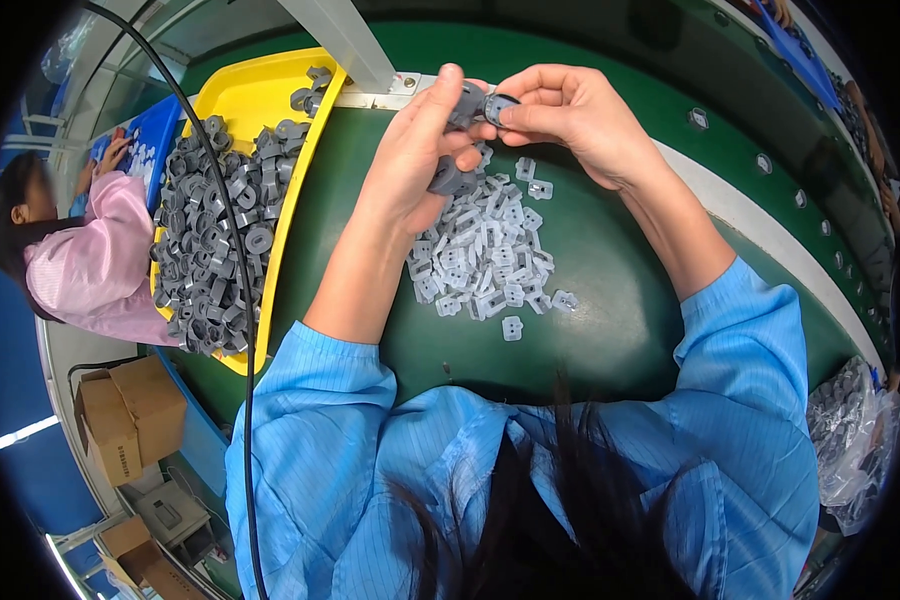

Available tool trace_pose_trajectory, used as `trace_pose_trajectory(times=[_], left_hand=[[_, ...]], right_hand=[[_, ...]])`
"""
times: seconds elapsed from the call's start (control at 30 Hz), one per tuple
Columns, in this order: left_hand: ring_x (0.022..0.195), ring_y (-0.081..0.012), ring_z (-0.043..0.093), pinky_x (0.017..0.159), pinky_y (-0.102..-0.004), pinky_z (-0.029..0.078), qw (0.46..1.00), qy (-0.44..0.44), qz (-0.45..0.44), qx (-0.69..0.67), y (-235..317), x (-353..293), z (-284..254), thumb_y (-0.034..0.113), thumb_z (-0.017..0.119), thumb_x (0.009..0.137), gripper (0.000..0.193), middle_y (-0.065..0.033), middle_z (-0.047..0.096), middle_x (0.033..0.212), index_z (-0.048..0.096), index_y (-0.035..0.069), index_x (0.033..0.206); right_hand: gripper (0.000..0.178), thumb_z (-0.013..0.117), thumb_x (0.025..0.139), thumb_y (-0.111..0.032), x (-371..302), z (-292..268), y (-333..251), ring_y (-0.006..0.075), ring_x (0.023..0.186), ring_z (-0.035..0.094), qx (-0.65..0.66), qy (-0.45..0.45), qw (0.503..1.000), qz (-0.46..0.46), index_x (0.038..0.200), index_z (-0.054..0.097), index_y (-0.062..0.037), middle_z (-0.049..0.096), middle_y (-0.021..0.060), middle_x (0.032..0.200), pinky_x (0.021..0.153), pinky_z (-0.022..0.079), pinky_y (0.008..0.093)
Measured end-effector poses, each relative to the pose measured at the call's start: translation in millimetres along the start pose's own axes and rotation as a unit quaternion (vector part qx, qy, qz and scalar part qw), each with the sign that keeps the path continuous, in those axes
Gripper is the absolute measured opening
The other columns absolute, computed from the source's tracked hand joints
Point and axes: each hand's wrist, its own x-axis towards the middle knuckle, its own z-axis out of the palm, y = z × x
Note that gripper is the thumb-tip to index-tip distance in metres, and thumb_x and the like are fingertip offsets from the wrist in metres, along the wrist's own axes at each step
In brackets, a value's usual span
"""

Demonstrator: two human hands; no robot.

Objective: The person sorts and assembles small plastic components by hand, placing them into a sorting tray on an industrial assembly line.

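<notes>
Fingers (448, 100) of the left hand (415, 160) and right hand (560, 110) pinch together on a small grey part (475, 103), raised above the green table (610, 320) for a close look. Directly below lies a heap of pale clips (485, 255), with a yellow tray (245, 100) of grey parts to the left, both within easy reach.

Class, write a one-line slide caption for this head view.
Left hand and right hand join dark grey plastic parts above pale plastic clips on green belt.
</notes>
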Motion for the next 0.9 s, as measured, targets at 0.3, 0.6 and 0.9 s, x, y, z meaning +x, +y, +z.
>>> trace_pose_trajectory(times=[0.3,0.6,0.9], left_hand=[[0.058,-0.0051,0.043,0.051,-0.0164,0.034,1.000,0.021,0.021,-0.006,-3,4,-6,0.037,0.064,0.086,0.034,-0.0035,0.055,0.076,0.057,0.005,0.096],[0.063,-0.0041,0.043,0.053,-0.0154,0.033,0.999,0.028,0.034,0.016,-4,-3,2,0.031,0.059,0.090,0.033,-0.0036,0.057,0.083,0.056,0.002,0.103],[0.080,-0.0070,0.051,0.055,-0.0191,0.039,0.993,0.052,0.079,0.065,-9,-1,2,0.019,0.060,0.089,0.035,-0.0052,0.057,0.097,0.050,0.001,0.118]], right_hand=[[0.029,0.063,0.084,-0.011,-1,3,1,0.0176,0.080,0.066,0.017,0.030,0.999,-0.023,0.107,0.060,0.0069,0.066,0.0131,0.092,0.076,0.053,0.0233],[0.028,0.062,0.086,-0.015,2,-3,4,0.0167,0.086,0.065,0.088,0.000,0.996,-0.006,0.104,0.060,0.0070,0.064,0.0153,0.099,0.081,0.054,0.0244],[0.022,0.066,0.083,-0.014,-2,-5,-3,0.0142,0.074,0.066,-0.028,0.032,0.999,-0.028,0.099,0.064,0.0019,0.067,0.0107,0.093,0.067,0.055,0.0254]])
